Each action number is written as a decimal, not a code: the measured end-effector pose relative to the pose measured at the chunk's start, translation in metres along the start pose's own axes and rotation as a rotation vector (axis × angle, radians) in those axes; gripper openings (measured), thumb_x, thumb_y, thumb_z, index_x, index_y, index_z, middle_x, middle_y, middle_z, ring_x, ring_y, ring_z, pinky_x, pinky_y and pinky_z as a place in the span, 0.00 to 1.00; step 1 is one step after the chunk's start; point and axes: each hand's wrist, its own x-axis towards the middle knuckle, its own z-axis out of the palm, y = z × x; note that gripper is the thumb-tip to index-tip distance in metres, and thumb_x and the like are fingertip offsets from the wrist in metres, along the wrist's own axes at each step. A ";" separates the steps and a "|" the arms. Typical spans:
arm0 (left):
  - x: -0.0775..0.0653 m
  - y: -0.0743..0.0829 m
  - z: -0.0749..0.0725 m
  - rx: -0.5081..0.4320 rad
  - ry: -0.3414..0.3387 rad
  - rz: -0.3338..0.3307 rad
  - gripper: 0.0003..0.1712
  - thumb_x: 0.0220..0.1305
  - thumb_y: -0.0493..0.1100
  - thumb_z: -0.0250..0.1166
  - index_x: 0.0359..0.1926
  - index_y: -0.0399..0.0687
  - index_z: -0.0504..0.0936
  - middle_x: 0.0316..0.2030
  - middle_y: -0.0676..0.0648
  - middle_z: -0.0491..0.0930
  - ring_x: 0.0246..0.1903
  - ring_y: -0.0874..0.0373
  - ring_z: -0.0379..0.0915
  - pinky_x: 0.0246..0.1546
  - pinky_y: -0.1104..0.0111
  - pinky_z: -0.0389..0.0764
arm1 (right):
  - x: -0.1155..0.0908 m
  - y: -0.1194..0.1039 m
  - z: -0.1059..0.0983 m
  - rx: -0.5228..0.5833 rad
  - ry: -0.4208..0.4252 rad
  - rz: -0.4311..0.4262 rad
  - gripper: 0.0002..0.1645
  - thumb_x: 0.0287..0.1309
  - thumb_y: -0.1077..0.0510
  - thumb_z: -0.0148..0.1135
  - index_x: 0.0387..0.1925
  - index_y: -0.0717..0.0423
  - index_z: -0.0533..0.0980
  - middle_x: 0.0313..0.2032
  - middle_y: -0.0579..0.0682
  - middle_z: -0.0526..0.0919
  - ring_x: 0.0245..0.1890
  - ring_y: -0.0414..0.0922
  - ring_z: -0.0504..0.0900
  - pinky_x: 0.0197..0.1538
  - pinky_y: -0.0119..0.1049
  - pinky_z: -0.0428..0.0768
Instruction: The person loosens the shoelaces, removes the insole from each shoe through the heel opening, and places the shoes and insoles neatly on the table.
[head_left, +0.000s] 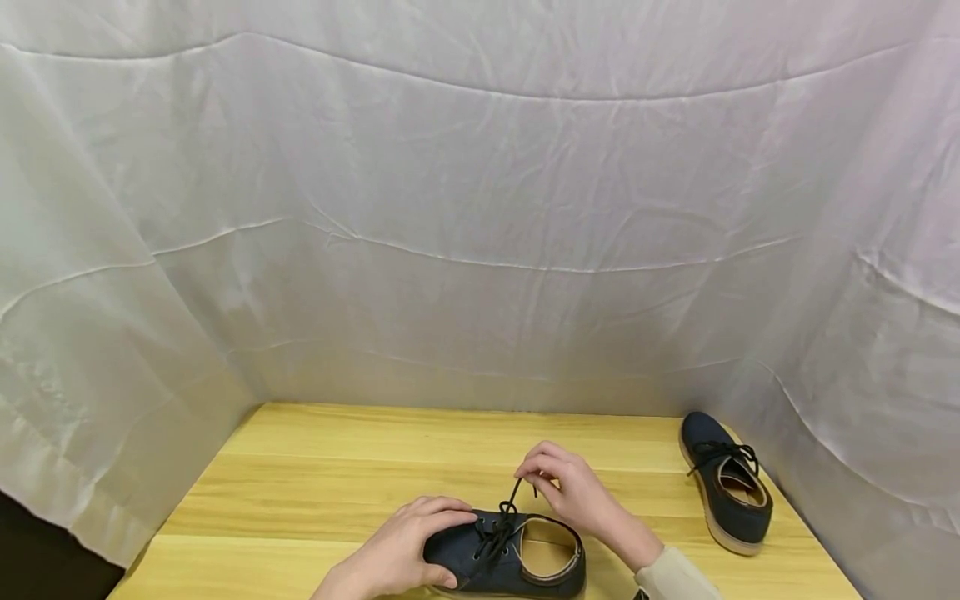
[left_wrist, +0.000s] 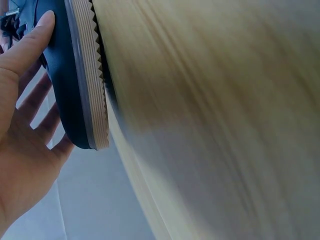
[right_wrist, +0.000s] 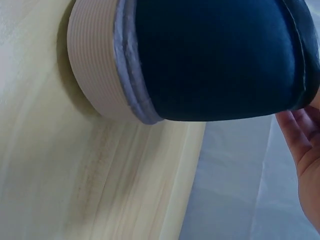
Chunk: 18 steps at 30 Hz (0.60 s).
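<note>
A dark navy shoe (head_left: 543, 583) stands on its sole near the table's front edge, toe to the left, its tan lining showing in the opening. Around the toe end my left hand (head_left: 397, 546) holds it, thumb on the near side and fingers on the far side. In the left wrist view the thumb (left_wrist: 37, 37) presses the upper above the ribbed pale sole (left_wrist: 92, 80). My right hand (head_left: 573, 492) pinches a black shoelace (head_left: 512, 496) and draws it up from the loosely looped lacing. The heel (right_wrist: 215, 60) fills much of the right wrist view, hiding most of that hand.
A matching navy shoe (head_left: 738, 512), its laces tied in a bow, stands near the table's right edge. The light wooden table (head_left: 337, 467) is enclosed by pale grey cloth (head_left: 465, 333) at the back and sides.
</note>
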 end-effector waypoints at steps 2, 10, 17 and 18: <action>0.000 0.000 0.000 -0.005 -0.004 -0.004 0.43 0.52 0.55 0.82 0.70 0.64 0.77 0.66 0.59 0.76 0.64 0.54 0.72 0.62 0.50 0.75 | 0.000 0.000 -0.001 -0.008 0.010 0.004 0.19 0.58 0.77 0.68 0.41 0.49 0.84 0.40 0.45 0.83 0.36 0.38 0.83 0.37 0.29 0.84; 0.000 0.000 0.000 -0.009 -0.004 -0.016 0.43 0.52 0.56 0.82 0.69 0.65 0.78 0.66 0.59 0.76 0.65 0.54 0.72 0.63 0.49 0.75 | 0.000 0.001 -0.004 -0.038 0.030 0.031 0.20 0.58 0.77 0.69 0.41 0.49 0.85 0.40 0.45 0.83 0.36 0.38 0.83 0.37 0.29 0.84; 0.000 0.000 0.001 0.000 0.003 -0.002 0.43 0.52 0.55 0.82 0.70 0.64 0.78 0.65 0.59 0.76 0.64 0.54 0.72 0.61 0.48 0.75 | -0.001 0.004 -0.006 -0.060 0.066 0.031 0.19 0.57 0.77 0.69 0.40 0.51 0.85 0.40 0.45 0.83 0.37 0.38 0.83 0.38 0.29 0.85; 0.000 0.000 0.001 0.003 0.005 0.002 0.43 0.52 0.55 0.82 0.70 0.64 0.78 0.65 0.58 0.76 0.64 0.53 0.72 0.61 0.48 0.75 | 0.000 0.004 -0.006 -0.063 0.069 0.030 0.19 0.57 0.77 0.69 0.40 0.51 0.85 0.40 0.45 0.83 0.37 0.38 0.83 0.38 0.29 0.85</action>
